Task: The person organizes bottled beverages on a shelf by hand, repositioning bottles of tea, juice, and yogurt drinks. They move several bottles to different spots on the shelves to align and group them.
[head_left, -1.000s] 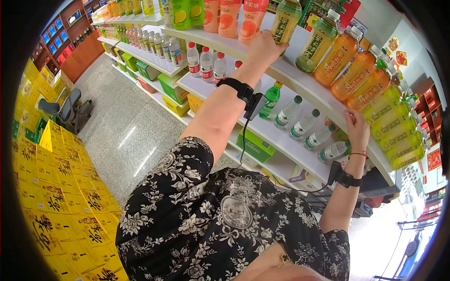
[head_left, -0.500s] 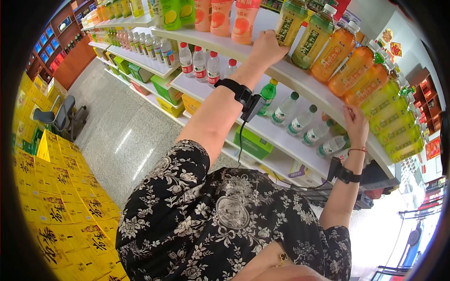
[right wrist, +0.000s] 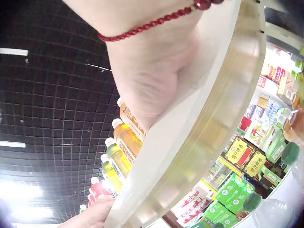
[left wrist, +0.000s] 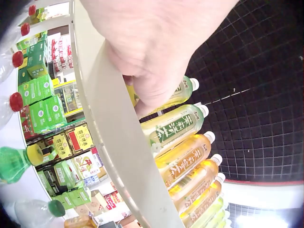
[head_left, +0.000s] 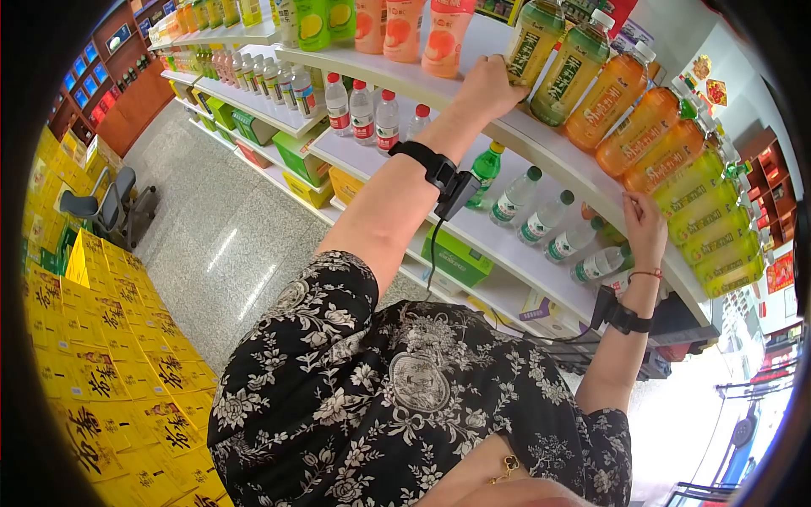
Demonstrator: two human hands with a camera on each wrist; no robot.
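Note:
In the head view, my left hand (head_left: pixel 492 87) holds the lower part of a green-labelled tea bottle (head_left: pixel 536 42), which stands on the top shelf (head_left: pixel 583 165) beside a similar bottle (head_left: pixel 572 74). The left wrist view shows a finger of this hand (left wrist: pixel 156 52) across the bottle (left wrist: pixel 178 95); its other fingers are partly hidden. At the shelf's front edge, below the orange bottles (head_left: pixel 610 95), rests my right hand (head_left: pixel 646 228) with loosely bent fingers. The right wrist view shows that hand (right wrist: pixel 147 85) against the shelf edge, holding nothing.
Peach-pictured bottles (head_left: pixel 447 38) stand left of the held bottle, with bare shelf between. Yellow-green bottles (head_left: pixel 718 245) line the right end. Water bottles (head_left: pixel 515 196) occupy the shelf below. Yellow boxes (head_left: pixel 127 363) are stacked at left, near a chair (head_left: pixel 118 203).
The held tea bottle has shifted right against the neighbouring green-labelled bottle, widening the gap from the peach-pictured bottles. My left hand moved with it; my right hand stayed at the shelf edge.

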